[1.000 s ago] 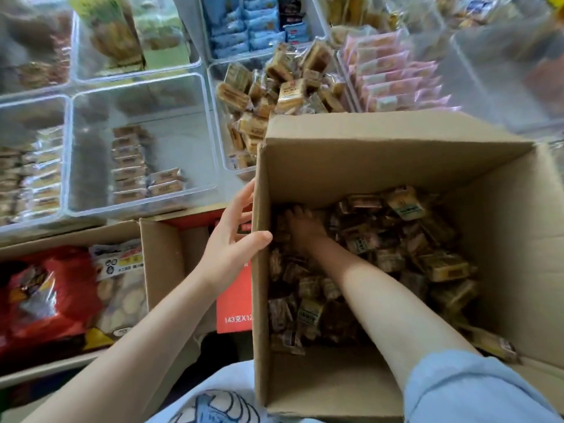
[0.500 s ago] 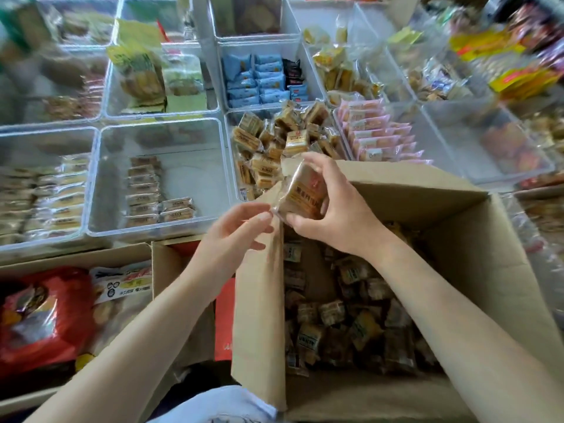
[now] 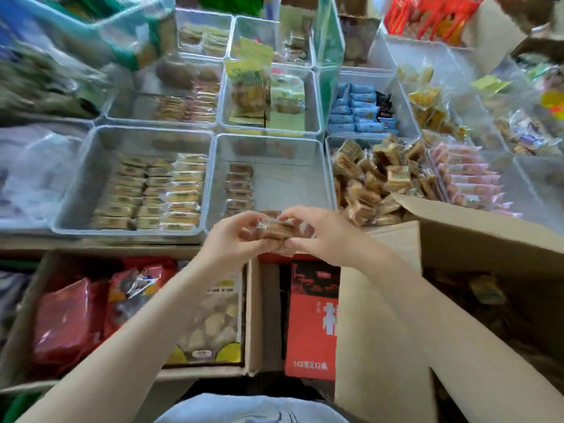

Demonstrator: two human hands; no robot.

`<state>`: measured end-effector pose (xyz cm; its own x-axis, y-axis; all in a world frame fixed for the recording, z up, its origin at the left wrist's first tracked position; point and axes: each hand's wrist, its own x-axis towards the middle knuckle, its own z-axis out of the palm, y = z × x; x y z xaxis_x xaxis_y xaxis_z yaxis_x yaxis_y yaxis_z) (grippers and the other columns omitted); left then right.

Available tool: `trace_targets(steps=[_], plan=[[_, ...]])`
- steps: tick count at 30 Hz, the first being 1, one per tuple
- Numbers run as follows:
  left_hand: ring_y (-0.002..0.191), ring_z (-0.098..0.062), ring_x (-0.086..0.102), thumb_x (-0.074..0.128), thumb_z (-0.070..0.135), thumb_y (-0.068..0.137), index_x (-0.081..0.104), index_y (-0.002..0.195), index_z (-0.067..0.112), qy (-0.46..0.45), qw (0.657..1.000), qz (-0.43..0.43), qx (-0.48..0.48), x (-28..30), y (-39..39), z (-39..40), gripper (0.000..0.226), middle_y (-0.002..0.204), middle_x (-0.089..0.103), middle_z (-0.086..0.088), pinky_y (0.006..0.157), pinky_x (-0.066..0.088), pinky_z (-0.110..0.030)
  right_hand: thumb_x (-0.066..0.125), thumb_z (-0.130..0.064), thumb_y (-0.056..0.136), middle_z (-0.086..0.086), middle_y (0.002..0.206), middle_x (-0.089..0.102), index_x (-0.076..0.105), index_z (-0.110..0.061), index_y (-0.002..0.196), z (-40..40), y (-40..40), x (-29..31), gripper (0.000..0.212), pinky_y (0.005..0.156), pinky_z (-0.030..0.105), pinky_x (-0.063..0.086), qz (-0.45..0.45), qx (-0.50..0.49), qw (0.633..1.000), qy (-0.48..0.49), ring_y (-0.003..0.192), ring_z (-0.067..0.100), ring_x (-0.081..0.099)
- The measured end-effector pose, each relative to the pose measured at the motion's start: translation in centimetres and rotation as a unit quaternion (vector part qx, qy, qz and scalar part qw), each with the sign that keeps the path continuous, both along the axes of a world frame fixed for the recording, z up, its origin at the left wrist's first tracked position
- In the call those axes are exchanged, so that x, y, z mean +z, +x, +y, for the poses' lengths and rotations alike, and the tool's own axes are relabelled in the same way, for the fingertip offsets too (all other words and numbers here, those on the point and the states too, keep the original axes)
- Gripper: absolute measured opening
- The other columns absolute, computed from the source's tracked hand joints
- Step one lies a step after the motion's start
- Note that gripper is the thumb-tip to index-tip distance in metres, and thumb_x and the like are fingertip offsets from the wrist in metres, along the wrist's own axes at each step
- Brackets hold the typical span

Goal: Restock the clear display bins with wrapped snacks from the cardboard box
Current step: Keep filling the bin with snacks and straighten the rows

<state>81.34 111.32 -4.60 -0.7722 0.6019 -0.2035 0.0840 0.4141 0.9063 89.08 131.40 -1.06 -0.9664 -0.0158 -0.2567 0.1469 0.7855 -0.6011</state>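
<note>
Here, in the head view, the left hand (image 3: pixel 232 239) and right hand (image 3: pixel 320 236) together pinch a wrapped snack (image 3: pixel 276 228) at the near edge of the sparsely filled clear bin (image 3: pixel 268 141), left of the cardboard box (image 3: pixel 476 239). Judged mid-transfer; next comes setting it beside that bin's brown row (image 3: pixel 239 186).

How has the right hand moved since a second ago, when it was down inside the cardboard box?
Yes. The right hand has come up and leftward out of the cardboard box; it now holds wrapped snacks with the left hand at the sparsely filled bin's near edge.
</note>
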Motion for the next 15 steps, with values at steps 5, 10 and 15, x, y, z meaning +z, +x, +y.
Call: trace_targets(steps=[5,10,15], plan=[[0.146,-0.018,0.033,0.059,0.04,0.099,0.041,0.15,0.024,-0.166,0.976,0.142,-0.006,-5.3,-5.0,-3.5,0.057,0.158,0.038,-0.003,0.121,0.028,-0.039,0.069,-0.019,0.091,-0.004,0.106,0.051,0.061,-0.017,0.119,-1.5,-6.7,-3.9,0.029,0.082,0.027,0.044,0.024,-0.076,0.995,0.057,0.086,0.011,0.053],[0.155,-0.024,-0.013,0.013,0.059,0.103,0.0,0.161,0.016,-0.35,0.906,0.218,-0.092,-11.6,-8.0,-3.8,0.074,0.166,-0.02,-0.009,0.126,-0.003,-0.044,0.059,-0.011,0.093,0.006,0.118,0.044,0.055,-0.016,0.119,-0.5,-12.6,-8.8,0.026,0.082,0.038,0.051,-0.017,-0.159,0.971,0.178,0.088,0.024,0.056],[0.155,-0.025,-0.011,-0.003,0.063,0.099,-0.005,0.161,0.018,-0.359,0.895,0.244,-0.103,-12.7,-8.1,-3.9,0.076,0.164,-0.025,-0.01,0.124,-0.001,-0.045,0.055,-0.007,0.094,0.009,0.116,0.046,0.053,-0.018,0.109,-0.7,-16.4,-14.6,0.019,0.081,0.047,0.055,-0.08,-0.188,0.949,0.242,0.087,0.031,0.058]])
